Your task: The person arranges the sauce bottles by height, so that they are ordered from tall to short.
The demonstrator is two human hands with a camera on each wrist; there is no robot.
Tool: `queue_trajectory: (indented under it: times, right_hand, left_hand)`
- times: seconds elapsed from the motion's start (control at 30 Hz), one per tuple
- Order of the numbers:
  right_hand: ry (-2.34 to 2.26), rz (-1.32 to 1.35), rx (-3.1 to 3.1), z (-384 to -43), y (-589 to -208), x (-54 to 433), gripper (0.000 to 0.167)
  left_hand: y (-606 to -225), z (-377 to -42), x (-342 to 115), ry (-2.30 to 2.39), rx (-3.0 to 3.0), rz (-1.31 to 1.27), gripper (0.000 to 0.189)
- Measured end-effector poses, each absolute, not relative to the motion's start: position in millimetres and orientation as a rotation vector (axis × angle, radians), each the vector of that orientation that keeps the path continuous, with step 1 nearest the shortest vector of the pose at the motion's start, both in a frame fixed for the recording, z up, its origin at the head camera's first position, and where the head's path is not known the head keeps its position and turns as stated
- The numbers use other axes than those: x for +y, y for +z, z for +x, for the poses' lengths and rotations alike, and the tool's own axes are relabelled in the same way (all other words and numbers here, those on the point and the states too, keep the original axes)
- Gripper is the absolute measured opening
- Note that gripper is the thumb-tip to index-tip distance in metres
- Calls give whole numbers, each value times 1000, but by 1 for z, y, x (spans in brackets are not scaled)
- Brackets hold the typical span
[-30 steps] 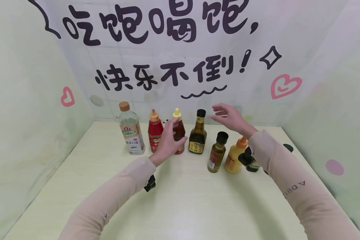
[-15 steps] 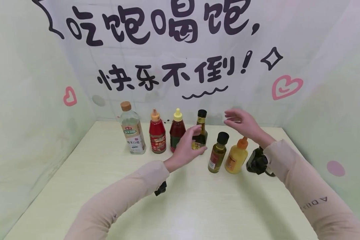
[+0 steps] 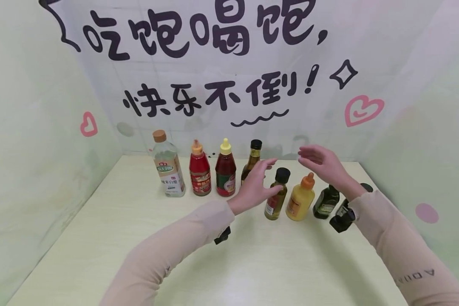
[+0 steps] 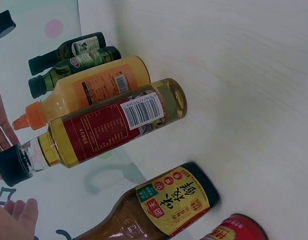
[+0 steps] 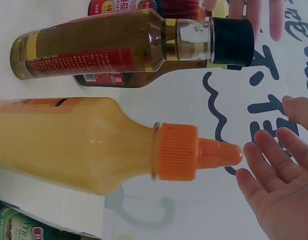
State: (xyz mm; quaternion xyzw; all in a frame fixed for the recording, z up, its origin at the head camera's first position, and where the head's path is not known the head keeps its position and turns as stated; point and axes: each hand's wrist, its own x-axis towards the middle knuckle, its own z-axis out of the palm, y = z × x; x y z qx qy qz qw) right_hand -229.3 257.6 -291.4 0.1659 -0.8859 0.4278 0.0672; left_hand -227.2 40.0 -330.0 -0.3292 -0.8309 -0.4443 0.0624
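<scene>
In the head view my left hand (image 3: 254, 188) hovers with fingers spread, overlapping the soy sauce bottle (image 3: 253, 156) and the edge of the black-capped oil bottle (image 3: 274, 203). My right hand (image 3: 326, 166) is raised above the yellow squeeze bottle (image 3: 300, 203) and a dark green bottle (image 3: 326, 204), fingers extended and nothing held. The right wrist view has the orange nozzle (image 5: 219, 153) of the squeeze bottle close to the fingertips of my right hand. In the left wrist view the oil bottle's black cap (image 4: 13, 166) lies near my left fingers (image 4: 27, 216).
Upright to the left are a white vinegar bottle (image 3: 168, 174), a red ketchup bottle (image 3: 200, 174) and a dark red sauce bottle (image 3: 225, 174) with a yellow nozzle. Another dark bottle (image 4: 68, 52) stands at the right end. A printed cloth wall (image 3: 229, 68) rises behind the table (image 3: 199, 272).
Both hands have moved rightward along the row. The left passed from the yellow-nozzled sauce bottle, across the soy sauce, toward the oil bottle. The bottles have stayed in place.
</scene>
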Motion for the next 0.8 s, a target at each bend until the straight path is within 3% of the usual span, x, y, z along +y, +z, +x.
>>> queue_trajectory:
  times: [0.3,0.8]
  right_hand:
    - [1343,411,-2677,-223,-306,265,46]
    - [1388,330,-2706,-213,-329,271,48]
  left_hand:
    - [-325,-237,49,-1247,-2616,-972,64]
    - [-318,-258,52,-1301,-2651,-1149,56]
